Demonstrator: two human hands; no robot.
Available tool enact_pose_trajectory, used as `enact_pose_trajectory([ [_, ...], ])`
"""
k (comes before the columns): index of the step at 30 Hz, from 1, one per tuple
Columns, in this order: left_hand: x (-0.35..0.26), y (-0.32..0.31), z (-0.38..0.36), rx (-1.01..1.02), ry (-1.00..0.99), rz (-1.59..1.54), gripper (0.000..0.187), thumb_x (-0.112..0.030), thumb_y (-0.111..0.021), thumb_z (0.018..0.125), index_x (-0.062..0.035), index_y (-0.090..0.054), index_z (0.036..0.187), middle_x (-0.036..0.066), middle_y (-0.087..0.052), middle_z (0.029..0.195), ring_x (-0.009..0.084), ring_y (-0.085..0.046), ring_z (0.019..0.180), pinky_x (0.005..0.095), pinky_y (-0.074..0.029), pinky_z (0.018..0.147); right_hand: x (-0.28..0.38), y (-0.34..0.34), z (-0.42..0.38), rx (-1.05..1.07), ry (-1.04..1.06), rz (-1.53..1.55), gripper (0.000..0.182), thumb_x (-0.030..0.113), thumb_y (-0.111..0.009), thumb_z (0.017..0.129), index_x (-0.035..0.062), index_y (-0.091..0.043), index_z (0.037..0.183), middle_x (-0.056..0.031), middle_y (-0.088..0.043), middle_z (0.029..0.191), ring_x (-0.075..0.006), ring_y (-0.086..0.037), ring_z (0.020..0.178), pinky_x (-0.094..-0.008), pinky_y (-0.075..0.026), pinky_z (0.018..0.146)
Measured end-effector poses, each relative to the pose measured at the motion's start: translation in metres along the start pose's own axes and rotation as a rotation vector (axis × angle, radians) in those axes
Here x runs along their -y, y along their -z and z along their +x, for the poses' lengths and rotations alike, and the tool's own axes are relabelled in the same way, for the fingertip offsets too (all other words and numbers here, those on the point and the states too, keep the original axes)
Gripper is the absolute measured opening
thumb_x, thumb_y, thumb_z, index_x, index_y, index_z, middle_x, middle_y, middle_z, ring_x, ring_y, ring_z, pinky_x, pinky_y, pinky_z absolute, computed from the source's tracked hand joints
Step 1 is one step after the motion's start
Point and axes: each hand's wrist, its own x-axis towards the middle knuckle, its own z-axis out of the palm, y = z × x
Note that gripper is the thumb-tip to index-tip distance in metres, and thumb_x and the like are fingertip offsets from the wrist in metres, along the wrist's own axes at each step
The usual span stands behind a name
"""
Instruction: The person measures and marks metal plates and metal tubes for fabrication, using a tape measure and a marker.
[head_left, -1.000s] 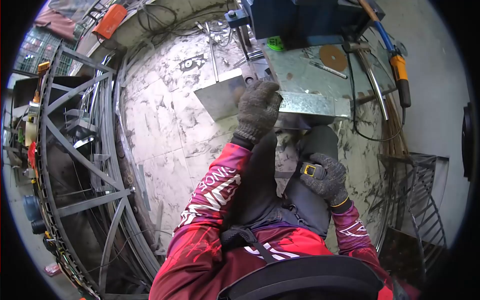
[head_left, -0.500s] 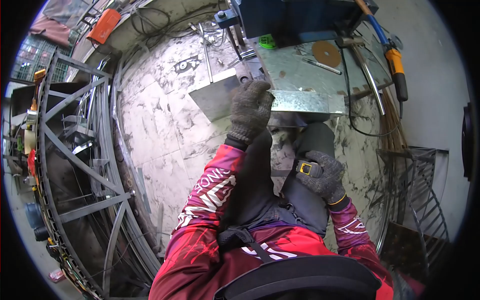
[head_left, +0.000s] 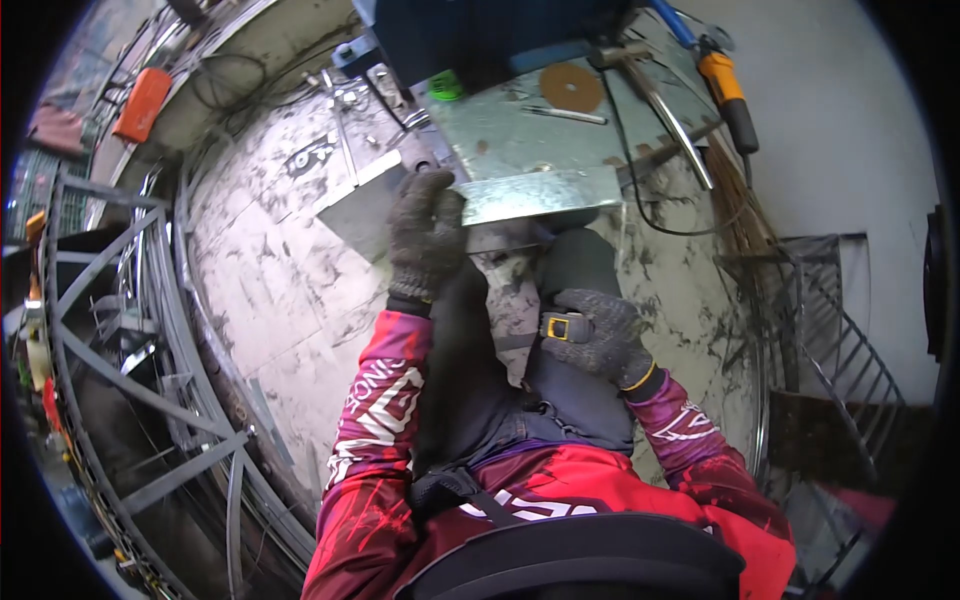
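My left hand (head_left: 426,238), in a dark knitted glove, is closed at the left end of a shiny bent sheet-metal piece (head_left: 545,193). Its thumb and fingertips are partly hidden behind the glove. The metal piece lies along the near edge of a worktable (head_left: 500,135). Beyond and to the left of this hand, a flat grey metal plate (head_left: 357,212) juts out over the floor. My right hand (head_left: 608,335), gloved too, holds a grey and yellow tape measure (head_left: 567,327) above my right thigh. No blade shows pulled out of it.
On the worktable are a tan cutting disc (head_left: 571,88), a marker (head_left: 565,115), a green roll (head_left: 445,86) and a hammer (head_left: 655,110). An orange-and-blue angle grinder (head_left: 725,90) rests at the right. A steel frame (head_left: 150,420) stands left; a metal rack (head_left: 830,330) stands right.
The camera view has swung right, so the table and both hands appear farther left. My left hand stays at the sheet metal, and my right hand still holds the tape measure.
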Motion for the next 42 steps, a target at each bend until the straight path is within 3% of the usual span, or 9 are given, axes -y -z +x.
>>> enact_pose_trajectory([
  [4, 0.010, 0.002, -0.001, 0.002, -0.051, -0.004, 0.019, -0.008, -0.061, 0.100, -0.0016, -0.072, 0.114, 0.013, -0.073, 0.108, 0.0266, -0.070, 0.094, 0.0372, -0.055, 0.084, -0.011, -0.007, -0.005, 0.007, 0.020, 0.022, 0.059, 0.039, -0.093, 0.074, 0.0019, -0.075, 0.115, -0.0178, -0.076, 0.105, -0.0331, -0.075, 0.091, -0.0422, -0.061, 0.083],
  [8, 0.008, 0.015, -0.003, 0.000, 0.129, -0.382, 0.046, -0.033, -0.049, 0.113, 0.0024, -0.059, 0.140, 0.013, -0.065, 0.138, 0.0278, -0.062, 0.126, 0.0404, -0.047, 0.108, -0.003, -0.002, -0.002, 0.034, 0.037, 0.018, 0.056, 0.037, -0.093, 0.074, 0.0026, -0.075, 0.114, -0.0176, -0.076, 0.104, -0.0331, -0.075, 0.090, -0.0420, -0.061, 0.082],
  [12, -0.054, 0.057, -0.037, -0.068, -0.090, 0.033, 0.032, -0.013, -0.054, 0.105, 0.0017, -0.064, 0.131, 0.018, -0.065, 0.128, 0.0306, -0.061, 0.123, 0.0400, -0.046, 0.109, -0.003, 0.000, 0.000, 0.070, -0.014, 0.123, 0.052, 0.034, -0.092, 0.075, 0.0031, -0.074, 0.113, -0.0173, -0.076, 0.102, -0.0344, -0.075, 0.090, -0.0424, -0.061, 0.081],
  [14, -0.060, 0.058, -0.077, 0.163, 0.005, -0.495, 0.029, 0.002, -0.058, 0.096, 0.0000, -0.067, 0.124, 0.016, -0.066, 0.120, 0.0278, -0.063, 0.115, 0.0362, -0.050, 0.102, 0.004, 0.003, 0.002, 0.043, -0.005, 0.076, 0.052, 0.033, -0.091, 0.075, 0.0034, -0.074, 0.114, -0.0170, -0.075, 0.102, -0.0348, -0.075, 0.090, -0.0427, -0.061, 0.081],
  [17, -0.085, 0.048, -0.117, 0.350, 0.113, -0.302, 0.034, 0.004, -0.060, 0.095, 0.0003, -0.064, 0.129, 0.015, -0.066, 0.121, 0.0236, -0.064, 0.112, 0.0334, -0.051, 0.100, 0.015, 0.000, 0.000, 0.043, -0.034, 0.080, 0.052, 0.031, -0.090, 0.075, 0.0041, -0.073, 0.116, -0.0168, -0.074, 0.103, -0.0358, -0.073, 0.093, -0.0434, -0.060, 0.082],
  [19, -0.090, 0.029, -0.144, 0.406, 0.709, -0.679, 0.037, 0.001, -0.061, 0.098, 0.0015, -0.060, 0.134, 0.014, -0.066, 0.122, 0.0216, -0.065, 0.115, 0.0349, -0.051, 0.102, 0.020, -0.004, -0.002, 0.059, -0.077, 0.123, 0.053, 0.030, -0.090, 0.075, 0.0046, -0.072, 0.117, -0.0169, -0.073, 0.103, -0.0364, -0.072, 0.095, -0.0438, -0.059, 0.083],
  [22, -0.084, 0.029, -0.151, 0.528, 0.577, -0.650, 0.040, -0.001, -0.061, 0.100, 0.0021, -0.055, 0.139, 0.012, -0.066, 0.124, 0.0206, -0.065, 0.117, 0.0356, -0.051, 0.104, 0.031, -0.009, -0.011, 0.121, 0.101, 0.036, 0.057, 0.030, -0.090, 0.074, 0.0056, -0.071, 0.123, -0.0173, -0.071, 0.107, -0.0373, -0.070, 0.101, -0.0450, -0.058, 0.087],
  [39, -0.080, 0.037, -0.147, 0.633, 0.548, -0.527, 0.020, -0.004, -0.066, 0.098, 0.0016, -0.063, 0.117, 0.009, -0.067, 0.101, 0.0170, -0.065, 0.094, 0.0320, -0.053, 0.085, 0.041, -0.018, -0.016, 0.132, -0.061, 0.004, 0.048, 0.025, -0.086, 0.075, 0.0070, -0.073, 0.117, -0.0172, -0.070, 0.110, -0.0387, -0.068, 0.103, -0.0473, -0.056, 0.090],
  [42, -0.076, 0.042, -0.141, 0.507, 0.315, -0.298, 0.019, 0.000, -0.065, 0.095, -0.0001, -0.064, 0.115, 0.008, -0.066, 0.102, 0.0175, -0.065, 0.094, 0.0329, -0.054, 0.084, 0.031, -0.026, -0.015, 0.121, 0.015, 0.124, 0.046, 0.029, -0.082, 0.079, 0.0113, -0.070, 0.120, -0.0164, -0.067, 0.113, -0.0396, -0.067, 0.101, -0.0494, -0.055, 0.090],
])
